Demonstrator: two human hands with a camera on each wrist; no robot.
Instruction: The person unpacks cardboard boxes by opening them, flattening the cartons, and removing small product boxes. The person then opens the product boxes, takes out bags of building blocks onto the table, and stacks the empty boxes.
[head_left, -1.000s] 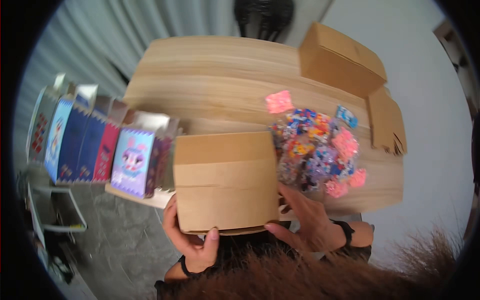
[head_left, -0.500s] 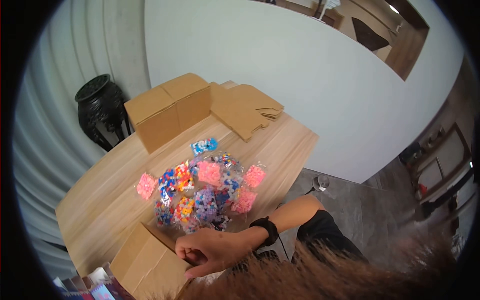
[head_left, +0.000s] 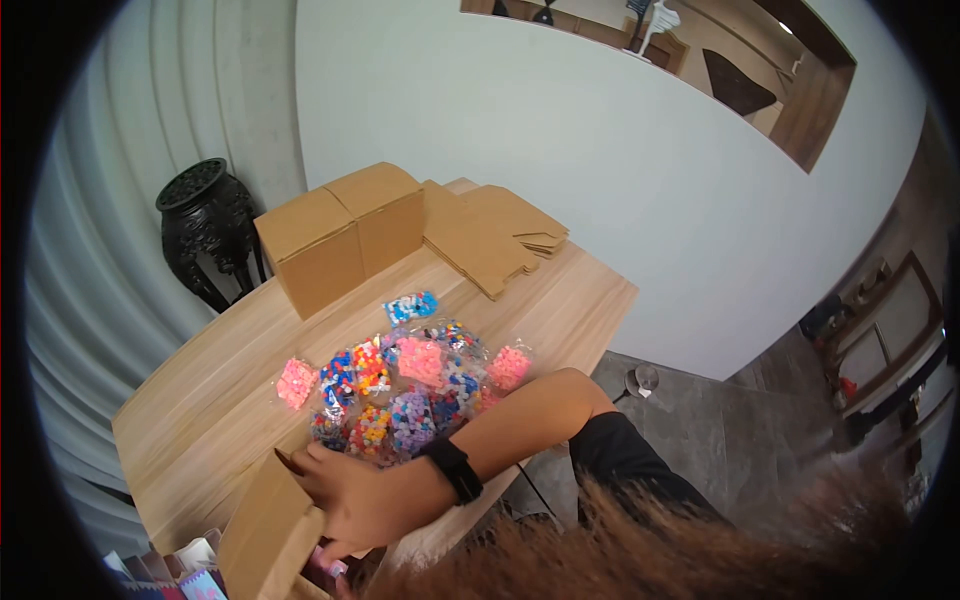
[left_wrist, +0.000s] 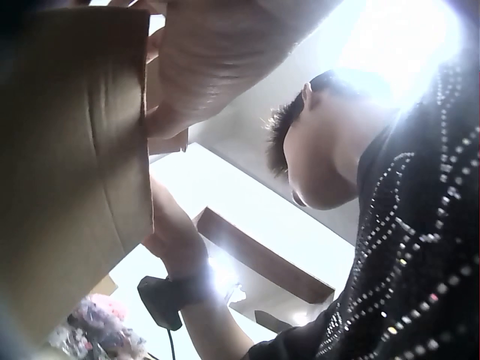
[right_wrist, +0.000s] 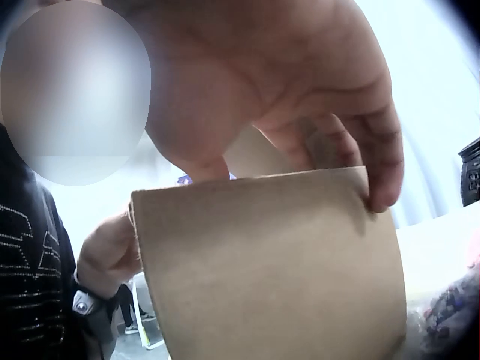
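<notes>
An open cardboard box is at the table's near left edge. My right hand lies across its top, gripping a wall; in the right wrist view that hand has its fingers bent over the upper edge of the box. My left hand holds another side of the box in the left wrist view, some fingers hidden behind cardboard. A small pink and purple item shows at the opening. Clear bags of colourful beads lie just beyond the box.
A larger cardboard box and flattened cardboard are at the table's far side. Printed boxes stand at lower left. Beyond the wooden table are a black stand and a white wall.
The view has turned toward the wall. The box, earlier held upright between both hands, now shows at lower left. My right hand has moved from its side across the top.
</notes>
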